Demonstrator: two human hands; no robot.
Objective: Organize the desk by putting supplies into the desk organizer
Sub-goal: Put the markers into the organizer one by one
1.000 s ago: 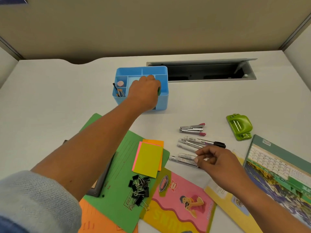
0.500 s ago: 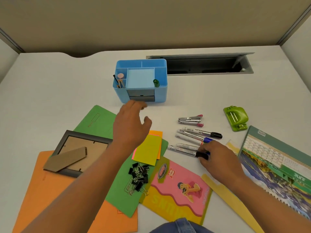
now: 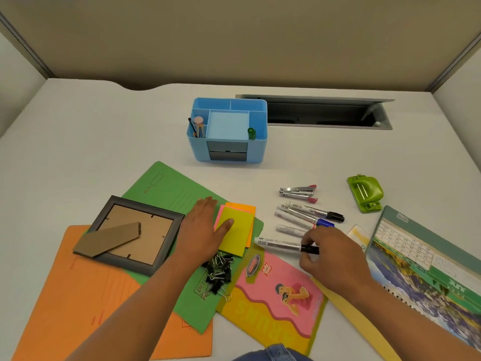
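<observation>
The blue desk organizer (image 3: 256,149) stands at the back centre with pencils (image 3: 198,126) in its left slot and a green marker (image 3: 251,133) in its right slot. My left hand (image 3: 201,230) lies flat on the green folder (image 3: 171,190), its thumb touching the yellow sticky notes (image 3: 238,234). My right hand (image 3: 330,256) pinches a black-capped marker (image 3: 282,244) lying on the desk. Several more markers (image 3: 304,216) lie just beyond it. A stapler (image 3: 298,192) sits behind them, and binder clips (image 3: 218,272) are piled near my left wrist.
A green hole punch (image 3: 365,193) sits at the right. A calendar (image 3: 426,259) lies at the far right, a pink booklet (image 3: 276,298) in front. A picture frame (image 3: 130,233) lies face down on an orange folder (image 3: 78,303). A cable slot (image 3: 320,113) opens behind the organizer.
My left hand drew back from the organizer, where it left a green marker, and came down flat beside the sticky notes. My right hand took hold of a black-capped marker.
</observation>
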